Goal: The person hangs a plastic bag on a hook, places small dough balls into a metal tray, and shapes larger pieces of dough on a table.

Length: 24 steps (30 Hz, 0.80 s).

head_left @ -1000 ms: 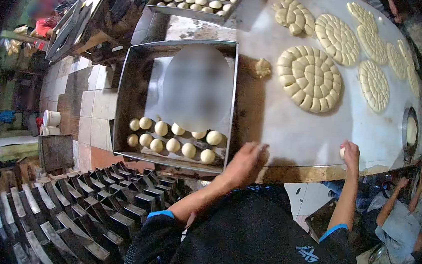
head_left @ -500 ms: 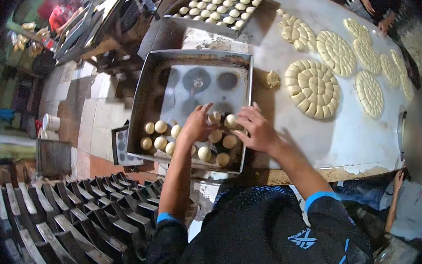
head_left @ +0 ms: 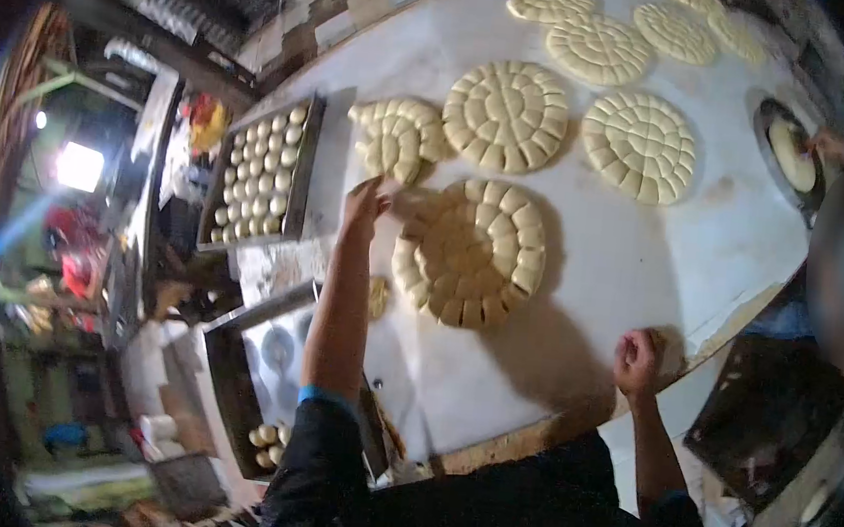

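Observation:
My left hand [head_left: 365, 201] reaches far across the white table [head_left: 644, 253]. Its fingertips lie between a partly used ring of dough pieces [head_left: 398, 139] and a full round disc of cut dough pieces [head_left: 471, 253]. Motion blur hides whether the fingers pinch a piece. At the table's near edge my right hand [head_left: 637, 361] rests curled in a fist, with nothing visible in it. Under my left arm a metal tray [head_left: 225, 387] holds several dough balls [head_left: 271, 438] in its near corner.
Several more cut dough discs [head_left: 505, 115] [head_left: 638, 145] [head_left: 596, 48] lie farther back. A second tray [head_left: 302, 163], filled with dough balls, sits at the far left. A small dough lump [head_left: 377, 295] lies by my arm. Another person's hand [head_left: 834, 147] works at a round pan [head_left: 791, 150].
Both hands have left the near tray. The left now stretches out to the dough discs, the right has dropped to the table edge. The view has swung right and rotated.

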Motion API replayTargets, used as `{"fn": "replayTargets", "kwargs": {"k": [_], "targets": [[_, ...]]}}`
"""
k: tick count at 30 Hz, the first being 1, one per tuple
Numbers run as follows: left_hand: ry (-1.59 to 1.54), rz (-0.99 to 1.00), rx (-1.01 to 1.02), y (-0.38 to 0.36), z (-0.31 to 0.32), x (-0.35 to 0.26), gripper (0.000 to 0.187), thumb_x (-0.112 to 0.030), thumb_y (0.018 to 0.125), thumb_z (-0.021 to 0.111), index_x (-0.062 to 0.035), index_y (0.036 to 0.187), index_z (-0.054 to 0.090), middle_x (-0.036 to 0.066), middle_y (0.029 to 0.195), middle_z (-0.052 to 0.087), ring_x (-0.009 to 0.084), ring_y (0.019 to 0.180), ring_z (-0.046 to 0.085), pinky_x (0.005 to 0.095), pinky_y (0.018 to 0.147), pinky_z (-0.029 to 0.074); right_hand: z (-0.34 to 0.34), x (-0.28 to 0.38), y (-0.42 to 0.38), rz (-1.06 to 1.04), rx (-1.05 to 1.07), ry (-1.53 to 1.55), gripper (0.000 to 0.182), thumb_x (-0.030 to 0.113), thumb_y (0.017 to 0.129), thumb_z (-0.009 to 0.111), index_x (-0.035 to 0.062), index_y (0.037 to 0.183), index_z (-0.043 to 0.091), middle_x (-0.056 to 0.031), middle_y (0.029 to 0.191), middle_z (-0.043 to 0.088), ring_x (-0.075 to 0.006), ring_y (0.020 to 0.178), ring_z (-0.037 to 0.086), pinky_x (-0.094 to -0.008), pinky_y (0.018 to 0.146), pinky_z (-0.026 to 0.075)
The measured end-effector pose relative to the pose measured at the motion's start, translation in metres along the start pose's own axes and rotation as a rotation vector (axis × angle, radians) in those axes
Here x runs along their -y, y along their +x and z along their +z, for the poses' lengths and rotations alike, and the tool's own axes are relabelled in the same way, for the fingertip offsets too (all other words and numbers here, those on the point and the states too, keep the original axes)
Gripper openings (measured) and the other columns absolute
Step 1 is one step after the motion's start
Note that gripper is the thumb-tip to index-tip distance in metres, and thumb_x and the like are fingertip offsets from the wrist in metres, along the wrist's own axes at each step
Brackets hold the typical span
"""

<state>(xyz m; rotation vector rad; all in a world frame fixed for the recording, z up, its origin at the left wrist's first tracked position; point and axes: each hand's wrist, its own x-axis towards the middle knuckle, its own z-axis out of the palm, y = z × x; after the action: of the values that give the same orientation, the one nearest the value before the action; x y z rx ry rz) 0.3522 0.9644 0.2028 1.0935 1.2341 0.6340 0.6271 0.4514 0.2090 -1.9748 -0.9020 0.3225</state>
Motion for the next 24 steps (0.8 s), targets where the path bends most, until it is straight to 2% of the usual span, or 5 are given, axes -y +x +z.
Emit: {"fn": "replayTargets", "kwargs": {"k": [9, 14, 17, 21, 24], "targets": [[0.899, -0.021, -0.395, 0.189, -0.004, -0.005, 0.071, -0.057, 0.083, 0.061, -0.0036, 0.13, 0.055, 0.017, 0.13, 0.057, 0.0293, 0.114, 0.058, 0.0361, 0.092, 0.048, 0.006, -0.021, 0.021, -0.111, -0.055, -0.171, 0.01, 0.011, 0.076, 0.06, 0.0097, 0.074, 0.05, -0.0075, 0.074, 0.05, -0.0293, 0.076, 0.051, -0.0441, 0.075, 0.034], [-0.039, -0.065, -0.053, 0.092, -0.007, 0.015, 0.054, -0.043, 0.093, 0.059, -0.0157, 0.139, 0.048, 0.006, 0.125, 0.058, 0.0259, 0.113, 0.054, 0.0456, 0.094, 0.044, 0.006, -0.016, 0.025, -0.148, -0.151, -0.188, 0.012, 0.01, 0.071, 0.064, 0.0105, 0.074, 0.053, -0.0076, 0.072, 0.052, -0.0298, 0.075, 0.053, -0.0439, 0.077, 0.035], [0.197, -0.18, -0.444, 0.038, -0.022, 0.032, 0.046, -0.03, 0.092, 0.063, -0.0126, 0.132, 0.052, 0.007, 0.116, 0.062, 0.0199, 0.084, 0.063, 0.0295, 0.067, 0.052, -0.001, -0.014, 0.023, -0.122, -0.054, -0.262, 0.012, 0.01, 0.071, 0.065, 0.0098, 0.075, 0.053, -0.0084, 0.073, 0.052, -0.0314, 0.076, 0.053, -0.0452, 0.077, 0.035], [0.285, -0.295, -0.494, 0.007, -0.069, 0.05, 0.061, -0.029, 0.079, 0.079, 0.0013, 0.125, 0.055, 0.02, 0.113, 0.063, 0.026, 0.105, 0.062, 0.0427, 0.081, 0.053, -0.007, -0.002, 0.022, -0.182, -0.086, -0.124, 0.009, 0.01, 0.077, 0.064, 0.0072, 0.078, 0.056, -0.0078, 0.069, 0.051, -0.0263, 0.068, 0.053, -0.0384, 0.071, 0.041], [0.482, 0.041, -0.306, -0.026, -0.091, 0.056, 0.053, -0.022, 0.079, 0.076, -0.0002, 0.122, 0.055, 0.017, 0.106, 0.064, 0.0234, 0.093, 0.063, 0.0367, 0.074, 0.053, -0.001, -0.014, 0.013, -0.225, -0.146, -0.069, 0.01, 0.012, 0.081, 0.065, 0.0053, 0.081, 0.058, -0.0071, 0.066, 0.051, -0.0201, 0.059, 0.051, -0.0325, 0.06, 0.041]]}}
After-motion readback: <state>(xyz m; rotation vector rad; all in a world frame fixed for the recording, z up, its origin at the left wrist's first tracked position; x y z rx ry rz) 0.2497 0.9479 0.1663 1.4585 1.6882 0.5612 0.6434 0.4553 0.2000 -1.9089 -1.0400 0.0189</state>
